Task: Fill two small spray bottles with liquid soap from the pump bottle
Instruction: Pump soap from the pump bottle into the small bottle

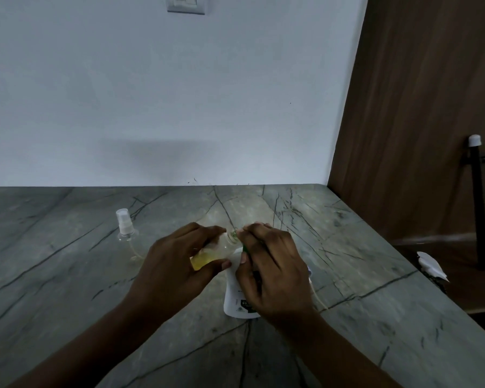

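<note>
My left hand point(177, 261) grips a small clear spray bottle point(221, 246), tilted with its open neck toward the right; yellow liquid pools in its lower end. My right hand point(272, 273) covers the top of the white pump bottle point(235, 301), which stands on the counter, and its fingers curl over the green pump head beside the small bottle's mouth. A spray cap with its dip tube point(125, 228) lies on the counter to the left. A second dip tube point(318, 299) shows just right of my right wrist.
The grey veined stone counter point(67, 275) runs to a white wall behind. Its right edge drops off beside a brown wooden panel point(417, 107). A black post with a white cap point(478, 203) and a white scrap point(431, 266) are beyond that edge.
</note>
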Demonstrator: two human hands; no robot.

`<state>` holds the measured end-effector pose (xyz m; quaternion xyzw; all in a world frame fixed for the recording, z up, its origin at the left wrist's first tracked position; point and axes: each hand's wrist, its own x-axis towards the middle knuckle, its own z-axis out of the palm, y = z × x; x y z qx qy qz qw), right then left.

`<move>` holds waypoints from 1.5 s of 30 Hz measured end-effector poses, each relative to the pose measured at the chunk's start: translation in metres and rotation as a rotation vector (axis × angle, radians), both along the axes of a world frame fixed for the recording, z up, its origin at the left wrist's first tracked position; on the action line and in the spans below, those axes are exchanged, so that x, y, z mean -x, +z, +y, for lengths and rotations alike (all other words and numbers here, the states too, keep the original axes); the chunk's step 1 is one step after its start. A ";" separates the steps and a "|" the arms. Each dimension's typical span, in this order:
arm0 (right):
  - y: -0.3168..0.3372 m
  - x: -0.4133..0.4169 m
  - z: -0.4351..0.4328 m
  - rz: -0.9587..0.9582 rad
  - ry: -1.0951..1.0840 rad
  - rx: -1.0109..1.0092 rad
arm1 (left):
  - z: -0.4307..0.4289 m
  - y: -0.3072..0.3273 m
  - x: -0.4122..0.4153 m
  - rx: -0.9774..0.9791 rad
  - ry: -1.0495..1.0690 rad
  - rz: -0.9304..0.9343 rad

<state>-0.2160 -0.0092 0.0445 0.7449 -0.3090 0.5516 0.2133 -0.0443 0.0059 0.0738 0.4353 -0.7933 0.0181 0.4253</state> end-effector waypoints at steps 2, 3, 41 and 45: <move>-0.001 0.000 0.000 0.002 -0.001 -0.001 | -0.001 0.000 0.000 -0.008 -0.002 0.012; -0.001 0.000 0.000 0.003 0.001 -0.004 | -0.001 -0.001 0.000 -0.013 -0.003 0.019; 0.006 -0.001 0.004 0.006 0.003 -0.068 | -0.001 0.001 0.001 -0.040 -0.011 0.058; 0.012 0.002 0.004 0.016 -0.005 -0.073 | 0.000 0.006 0.002 -0.011 0.003 0.057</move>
